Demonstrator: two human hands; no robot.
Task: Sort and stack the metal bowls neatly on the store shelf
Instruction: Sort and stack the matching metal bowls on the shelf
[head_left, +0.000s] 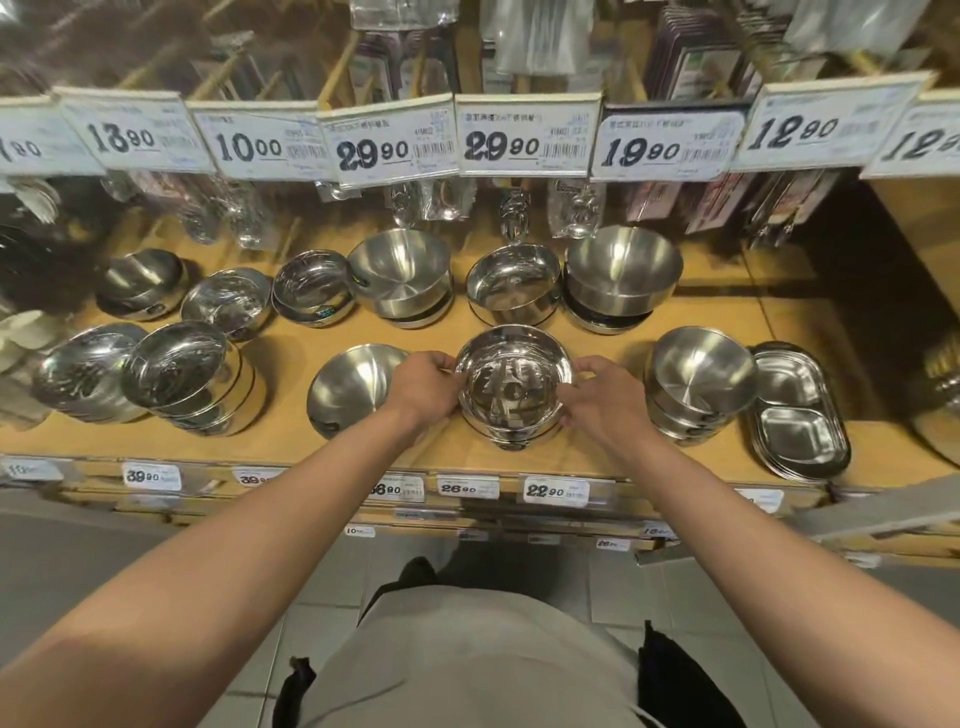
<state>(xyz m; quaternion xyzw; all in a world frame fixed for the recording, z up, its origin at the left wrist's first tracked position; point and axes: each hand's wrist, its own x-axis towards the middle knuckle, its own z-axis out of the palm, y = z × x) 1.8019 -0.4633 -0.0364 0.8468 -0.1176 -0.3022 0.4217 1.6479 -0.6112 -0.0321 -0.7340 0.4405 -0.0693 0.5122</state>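
A shiny metal bowl (514, 382) sits on top of a short stack at the front middle of the wooden shelf (727, 312). My left hand (423, 387) grips its left rim and my right hand (605, 397) grips its right rim. A matte bowl (348, 387) lies just left of my left hand. Another stack of matte bowls (698, 379) stands to the right. Behind are further stacks: a polished one (511, 286), a big matte one (623, 270) and another matte one (400, 270).
Several polished bowl stacks (182, 374) crowd the shelf's left side. Divided metal trays (797, 410) lie at the front right. Price tags (524, 135) and packaged utensils hang low above the back row. Smaller price labels (556, 491) line the shelf's front edge.
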